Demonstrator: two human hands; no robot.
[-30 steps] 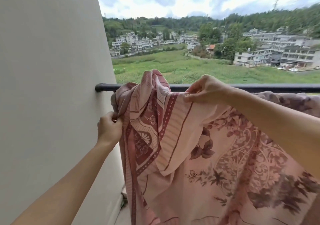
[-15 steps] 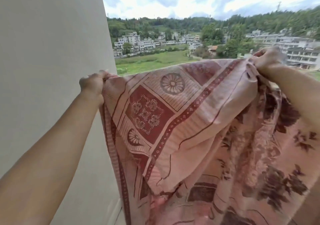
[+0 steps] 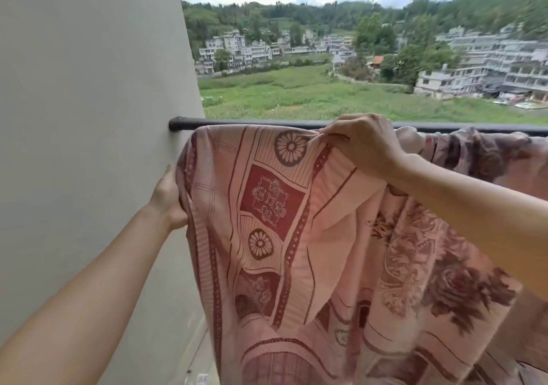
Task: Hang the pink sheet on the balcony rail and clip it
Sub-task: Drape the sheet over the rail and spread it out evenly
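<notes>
The pink sheet (image 3: 296, 236), printed with dark red flowers and borders, drapes over the black balcony rail (image 3: 181, 124) and hangs down toward me. My left hand (image 3: 167, 199) grips the sheet's left edge below the rail, close to the wall. At the rail, my right hand (image 3: 366, 144) pinches a fold of the sheet's top. Further right, the sheet lies bunched over the rail. No clip is visible.
A plain beige wall (image 3: 89, 117) fills the left side, and the rail's end meets it. Beyond the rail lie a green field, white buildings and wooded hills. A strip of balcony floor (image 3: 201, 364) shows at the bottom.
Both hands lifted the sheet's corner up and spread it wide, then brought it down over the rail. The left hand now holds lower on the edge; the right hand pinches at the rail.
</notes>
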